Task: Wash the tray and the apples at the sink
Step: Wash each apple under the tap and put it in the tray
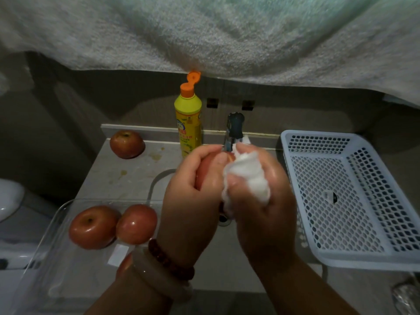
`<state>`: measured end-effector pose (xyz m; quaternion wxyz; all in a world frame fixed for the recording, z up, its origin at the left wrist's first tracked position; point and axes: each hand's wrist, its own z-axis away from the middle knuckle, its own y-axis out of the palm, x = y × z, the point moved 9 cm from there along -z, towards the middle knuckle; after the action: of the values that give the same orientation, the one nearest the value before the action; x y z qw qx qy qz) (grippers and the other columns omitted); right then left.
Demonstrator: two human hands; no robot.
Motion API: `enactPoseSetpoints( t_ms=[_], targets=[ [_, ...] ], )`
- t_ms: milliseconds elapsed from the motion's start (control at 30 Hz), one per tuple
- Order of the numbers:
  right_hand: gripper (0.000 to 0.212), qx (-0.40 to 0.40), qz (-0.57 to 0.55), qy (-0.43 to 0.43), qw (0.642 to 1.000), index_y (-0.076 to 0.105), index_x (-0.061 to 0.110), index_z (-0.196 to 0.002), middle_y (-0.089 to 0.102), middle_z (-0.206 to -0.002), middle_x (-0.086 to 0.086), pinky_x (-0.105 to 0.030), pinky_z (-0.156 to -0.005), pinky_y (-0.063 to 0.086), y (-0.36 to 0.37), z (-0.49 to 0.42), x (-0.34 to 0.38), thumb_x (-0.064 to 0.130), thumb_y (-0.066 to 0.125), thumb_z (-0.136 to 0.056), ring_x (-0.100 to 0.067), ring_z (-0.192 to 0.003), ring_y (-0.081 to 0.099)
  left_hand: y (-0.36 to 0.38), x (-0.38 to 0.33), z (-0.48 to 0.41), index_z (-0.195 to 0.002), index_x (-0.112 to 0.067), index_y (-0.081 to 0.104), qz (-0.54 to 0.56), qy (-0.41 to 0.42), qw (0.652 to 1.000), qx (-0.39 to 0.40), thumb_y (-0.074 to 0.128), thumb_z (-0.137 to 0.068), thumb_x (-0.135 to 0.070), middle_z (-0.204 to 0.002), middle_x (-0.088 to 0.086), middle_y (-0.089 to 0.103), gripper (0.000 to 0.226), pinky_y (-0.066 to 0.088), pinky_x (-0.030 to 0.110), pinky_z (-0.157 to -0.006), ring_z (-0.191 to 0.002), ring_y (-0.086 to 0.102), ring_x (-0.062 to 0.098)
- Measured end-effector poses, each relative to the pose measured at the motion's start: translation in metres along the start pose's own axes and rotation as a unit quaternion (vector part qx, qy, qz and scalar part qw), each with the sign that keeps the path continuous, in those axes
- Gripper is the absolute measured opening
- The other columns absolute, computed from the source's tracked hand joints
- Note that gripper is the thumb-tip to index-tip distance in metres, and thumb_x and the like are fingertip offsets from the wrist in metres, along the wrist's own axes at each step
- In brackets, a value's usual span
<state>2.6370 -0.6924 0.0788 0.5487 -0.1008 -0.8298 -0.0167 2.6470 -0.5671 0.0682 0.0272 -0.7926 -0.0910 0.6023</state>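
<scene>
Red apple (205, 171) gripped in left hand (191, 201), white cloth (247, 176) bunched in right hand (261, 208), both between tray (56, 214) and basket (288, 142).

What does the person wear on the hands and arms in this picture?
Both forearms are bare, with no sleeves or gloves in view. The left wrist carries a bracelet of dark red-brown round beads and, just behind it, a thick, smooth, pale bangle. The right hand and its wrist show no ring, watch or bracelet.

The left hand (193, 189) hides most of its apple (203, 171); bottle label (186, 135) unreadable.
</scene>
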Motion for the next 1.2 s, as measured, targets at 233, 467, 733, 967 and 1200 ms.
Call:
enactPoseSetpoints(
  t_ms=[233,467,733,967,1200],
  targets=[
    [0.036,0.022,-0.257,0.257,0.931,0.064,0.029,-0.108,0.073,-0.093,0.003,-0.046,-0.079,0.059,0.017,-0.004,-0.039,0.041,0.069,-0.074,-0.022,-0.09,0.071,0.0,-0.002,-0.001,-0.108,-0.054,0.046,-0.003,-0.011,1.0,-0.011,0.044,-0.077,-0.058,-0.116,-0.022,0.049,0.032,0.054,0.021,-0.077,-0.102,0.056,0.002],
    [0.042,0.024,0.152,-0.216,0.964,0.059,0.005,-0.113,0.057,-0.123,-0.019,-0.025,-0.101,0.04,0.012,0.011,0.028,0.04,0.058,-0.09,-0.02,-0.122,0.052,0.007,-0.001,0.0,-0.113,-0.018,0.059,0.199,-0.107,0.974,0.032,0.037,-0.103,-0.013,-0.093,-0.013,0.069,0.025,0.054,0.013,-0.069,-0.088,0.066,0.0],
    [0.043,0.079,-0.349,0.188,0.915,0.07,0.038,-0.102,0.072,-0.104,0.003,-0.037,-0.076,0.057,0.032,-0.001,-0.028,0.038,0.076,-0.06,-0.024,-0.099,0.069,-0.005,0.002,-0.004,-0.098,-0.036,0.058,0.16,-0.106,0.981,0.004,0.064,-0.06,-0.05,-0.116,0.003,0.058,0.041,0.057,0.033,-0.063,-0.095,0.066,0.026],
    [0.037,-0.009,-0.203,0.047,0.978,0.06,0.04,-0.115,0.067,-0.109,0.0,-0.036,-0.076,0.056,0.012,0.006,-0.007,0.034,0.062,-0.079,-0.023,-0.1,0.067,-0.004,-0.003,-0.01,-0.097,-0.049,0.059,0.129,-0.141,0.982,0.001,0.058,-0.051,-0.068,-0.1,-0.019,0.062,0.051,0.058,0.028,-0.062,-0.087,0.067,0.009],
    [0.035,-0.032,0.128,-0.159,0.978,0.05,0.017,-0.118,0.057,-0.116,-0.011,-0.018,-0.095,0.042,0.007,0.016,0.02,0.042,0.05,-0.094,-0.009,-0.111,0.055,-0.001,0.002,-0.005,-0.095,-0.026,0.063,0.173,-0.149,0.973,-0.018,0.062,-0.054,-0.063,-0.099,0.001,0.07,0.055,0.057,0.031,-0.069,-0.089,0.069,0.016]
  ],
)
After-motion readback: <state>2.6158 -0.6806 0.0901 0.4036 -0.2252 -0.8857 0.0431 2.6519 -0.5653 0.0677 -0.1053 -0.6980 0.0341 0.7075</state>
